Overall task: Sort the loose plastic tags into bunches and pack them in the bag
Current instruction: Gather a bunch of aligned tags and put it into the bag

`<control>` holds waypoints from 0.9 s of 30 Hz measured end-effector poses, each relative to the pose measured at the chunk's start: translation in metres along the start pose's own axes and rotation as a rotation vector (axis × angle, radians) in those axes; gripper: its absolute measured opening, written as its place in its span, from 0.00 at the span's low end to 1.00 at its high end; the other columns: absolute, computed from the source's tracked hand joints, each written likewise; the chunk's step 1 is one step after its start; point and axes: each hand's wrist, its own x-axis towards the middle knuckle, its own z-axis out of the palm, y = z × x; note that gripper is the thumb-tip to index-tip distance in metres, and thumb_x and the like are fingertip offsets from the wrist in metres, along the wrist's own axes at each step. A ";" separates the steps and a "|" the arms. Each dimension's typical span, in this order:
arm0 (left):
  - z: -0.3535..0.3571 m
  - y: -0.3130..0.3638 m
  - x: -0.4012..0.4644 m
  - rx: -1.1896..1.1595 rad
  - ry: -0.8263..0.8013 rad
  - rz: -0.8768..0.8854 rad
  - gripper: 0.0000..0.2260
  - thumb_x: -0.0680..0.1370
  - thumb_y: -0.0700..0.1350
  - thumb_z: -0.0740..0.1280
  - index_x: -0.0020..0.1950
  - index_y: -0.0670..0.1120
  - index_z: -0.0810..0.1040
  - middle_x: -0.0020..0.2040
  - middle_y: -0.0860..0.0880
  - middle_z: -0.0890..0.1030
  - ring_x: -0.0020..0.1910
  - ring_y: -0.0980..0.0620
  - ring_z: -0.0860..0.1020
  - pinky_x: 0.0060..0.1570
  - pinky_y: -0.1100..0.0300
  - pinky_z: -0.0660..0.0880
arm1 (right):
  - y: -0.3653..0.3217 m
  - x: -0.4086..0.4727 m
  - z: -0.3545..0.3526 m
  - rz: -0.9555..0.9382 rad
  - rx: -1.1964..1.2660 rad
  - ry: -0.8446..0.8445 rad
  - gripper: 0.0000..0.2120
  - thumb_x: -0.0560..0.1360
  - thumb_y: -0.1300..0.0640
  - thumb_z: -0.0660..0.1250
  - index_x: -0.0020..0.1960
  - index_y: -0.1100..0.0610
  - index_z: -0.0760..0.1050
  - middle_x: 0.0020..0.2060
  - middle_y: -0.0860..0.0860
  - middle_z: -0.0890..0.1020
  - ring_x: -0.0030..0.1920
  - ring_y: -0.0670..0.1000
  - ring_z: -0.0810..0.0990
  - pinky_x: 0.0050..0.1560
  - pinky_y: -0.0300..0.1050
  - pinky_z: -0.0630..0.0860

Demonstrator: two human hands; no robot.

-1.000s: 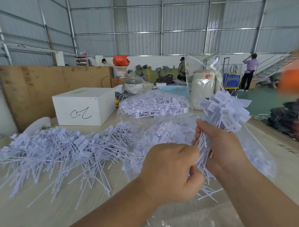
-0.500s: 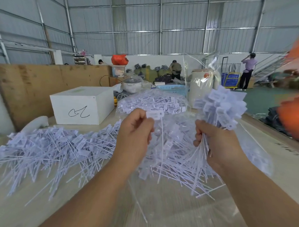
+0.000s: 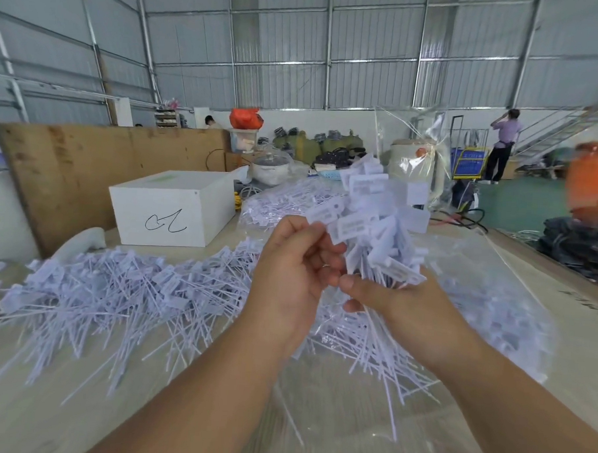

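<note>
Head view looks down over a pale wooden table (image 3: 25, 416) where the right hand (image 3: 400, 309) grips a bunch of white plastic tags (image 3: 376, 226), fingers curled round the thin stems. This bunch stands roughly upright, long axis near vertical and tilted a little left, flat rectangular label heads fanned out at the top and narrow tails splaying down toward the near edge. The left hand (image 3: 295, 270) pinches one label head (image 3: 325, 212) at the bunch's left side between thumb and fingertips. Loose tags (image 3: 116, 297) lie in a tangled heap across the left of the table, thin straps crossing every way. Under the hands spreads a clear, crinkled plastic bag (image 3: 493, 303) with more tags inside; its edges are hard to trace. Farther off sit another filled clear bag (image 3: 281, 201) and a white box (image 3: 171, 207) with a black scribble. Print on the labels is too blurred to read.
</note>
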 end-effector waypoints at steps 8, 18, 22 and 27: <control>-0.007 -0.005 0.003 0.150 0.066 0.009 0.09 0.79 0.44 0.61 0.40 0.45 0.76 0.31 0.49 0.76 0.28 0.53 0.71 0.26 0.62 0.69 | -0.002 0.003 -0.008 0.045 0.003 0.060 0.08 0.71 0.63 0.74 0.38 0.50 0.84 0.33 0.51 0.84 0.34 0.49 0.84 0.39 0.41 0.80; -0.016 -0.002 0.009 0.053 0.107 -0.082 0.20 0.73 0.64 0.62 0.58 0.55 0.78 0.45 0.56 0.85 0.47 0.52 0.84 0.44 0.53 0.79 | -0.006 0.001 -0.017 0.067 -0.159 -0.107 0.09 0.72 0.62 0.73 0.38 0.50 0.80 0.31 0.49 0.83 0.34 0.45 0.82 0.37 0.35 0.75; -0.008 -0.009 0.003 0.215 -0.099 0.022 0.18 0.78 0.60 0.61 0.62 0.54 0.79 0.59 0.46 0.83 0.57 0.44 0.81 0.51 0.45 0.77 | -0.007 0.002 -0.013 0.069 -0.170 -0.162 0.12 0.72 0.66 0.72 0.36 0.50 0.80 0.28 0.47 0.82 0.32 0.44 0.81 0.36 0.33 0.75; 0.001 -0.017 -0.004 0.084 -0.130 -0.003 0.29 0.76 0.62 0.60 0.71 0.45 0.71 0.61 0.42 0.80 0.55 0.44 0.81 0.48 0.47 0.79 | -0.010 0.004 -0.015 0.023 -0.161 -0.094 0.13 0.70 0.63 0.75 0.32 0.47 0.79 0.24 0.48 0.74 0.25 0.48 0.70 0.27 0.40 0.69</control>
